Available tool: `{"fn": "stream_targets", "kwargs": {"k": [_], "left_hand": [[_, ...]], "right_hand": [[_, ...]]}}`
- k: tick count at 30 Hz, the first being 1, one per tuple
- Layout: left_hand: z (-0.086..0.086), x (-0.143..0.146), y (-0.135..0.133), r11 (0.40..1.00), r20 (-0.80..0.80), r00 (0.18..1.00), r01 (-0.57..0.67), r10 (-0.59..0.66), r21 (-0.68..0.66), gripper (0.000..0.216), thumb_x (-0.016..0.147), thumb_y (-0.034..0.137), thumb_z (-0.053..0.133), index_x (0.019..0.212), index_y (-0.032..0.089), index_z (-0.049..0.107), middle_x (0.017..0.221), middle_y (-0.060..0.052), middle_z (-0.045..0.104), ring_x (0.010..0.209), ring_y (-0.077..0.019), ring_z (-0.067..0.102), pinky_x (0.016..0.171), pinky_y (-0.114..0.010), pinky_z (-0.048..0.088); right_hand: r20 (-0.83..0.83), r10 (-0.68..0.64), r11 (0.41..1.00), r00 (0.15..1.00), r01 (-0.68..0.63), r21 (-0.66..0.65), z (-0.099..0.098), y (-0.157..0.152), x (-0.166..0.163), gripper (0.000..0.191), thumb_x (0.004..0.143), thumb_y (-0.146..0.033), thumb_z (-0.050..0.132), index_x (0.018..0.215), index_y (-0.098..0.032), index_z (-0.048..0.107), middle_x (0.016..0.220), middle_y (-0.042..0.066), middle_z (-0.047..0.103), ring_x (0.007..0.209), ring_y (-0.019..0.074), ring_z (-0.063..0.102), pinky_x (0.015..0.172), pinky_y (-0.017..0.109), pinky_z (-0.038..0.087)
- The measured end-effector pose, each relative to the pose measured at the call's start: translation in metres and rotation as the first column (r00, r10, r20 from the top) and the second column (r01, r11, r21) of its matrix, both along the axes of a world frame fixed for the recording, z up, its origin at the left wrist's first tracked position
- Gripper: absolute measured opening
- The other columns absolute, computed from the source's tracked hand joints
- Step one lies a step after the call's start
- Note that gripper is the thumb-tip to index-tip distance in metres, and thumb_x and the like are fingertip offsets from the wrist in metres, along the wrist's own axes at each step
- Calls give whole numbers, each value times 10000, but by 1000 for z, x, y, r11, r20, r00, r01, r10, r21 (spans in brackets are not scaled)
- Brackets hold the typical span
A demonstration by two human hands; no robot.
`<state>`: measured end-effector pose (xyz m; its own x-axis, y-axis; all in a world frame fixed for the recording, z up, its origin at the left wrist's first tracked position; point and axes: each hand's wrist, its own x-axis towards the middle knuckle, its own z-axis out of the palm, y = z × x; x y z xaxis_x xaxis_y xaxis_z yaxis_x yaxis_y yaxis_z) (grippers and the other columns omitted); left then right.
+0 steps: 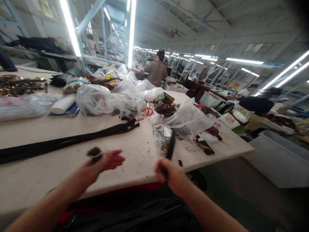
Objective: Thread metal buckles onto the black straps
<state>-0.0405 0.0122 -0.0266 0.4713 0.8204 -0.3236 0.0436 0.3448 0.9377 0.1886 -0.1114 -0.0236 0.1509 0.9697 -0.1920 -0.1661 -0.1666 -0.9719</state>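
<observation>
My left hand (106, 162) hovers over the near edge of the pale worktable (60, 129), its fingers curled around a small dark piece (94, 153) that is blurred. My right hand (169, 175) is at the table's front edge, closed on a black strap (171, 148) that rises from my fist toward a crumpled plastic bag (187, 120). A bundle of long black straps (67, 140) lies stretched across the table to the left of my hands.
Clear plastic bags (96, 100), red-handled scissors (147, 111), brown leather pieces (166, 108) and metal fittings (19, 84) crowd the far half of the table. A person (156, 71) works at the far end, another (258, 103) at right. A grey bin (277, 158) stands right.
</observation>
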Motion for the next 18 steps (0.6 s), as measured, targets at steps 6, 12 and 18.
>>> {"fn": "stream_targets", "kwargs": {"k": [6, 12, 18], "left_hand": [[0, 84, -25, 984, 115, 982, 159, -149, -81, 403, 699, 456, 640, 975, 165, 609, 548, 38, 496, 453, -83, 426, 447, -190, 345], [-38, 64, -6, 997, -17, 999, 34, -35, -71, 452, 744, 503, 587, 1033, 156, 575, 542, 55, 389, 463, -73, 325, 424, -189, 261], [-40, 85, -13, 986, -86, 983, 161, -165, -50, 511, 691, 583, 585, 962, 150, 596, 495, 60, 352, 442, -82, 300, 429, -212, 224]], "right_hand": [[167, 677, 735, 717, -670, -101, -41, 24, -58, 299, 806, -409, 450, 772, -146, 587, 636, -10, 553, 604, 96, 520, 607, 208, 415], [808, 338, 941, 482, -166, -295, -55, 46, 68, 224, 875, -299, 442, 981, -168, 591, 939, 41, 642, 841, 133, 584, 731, 206, 430], [955, 189, 951, 230, 199, -236, -92, 85, 123, 148, 804, -157, 495, 859, -74, 606, 927, 186, 621, 897, 263, 572, 786, 346, 397]]}}
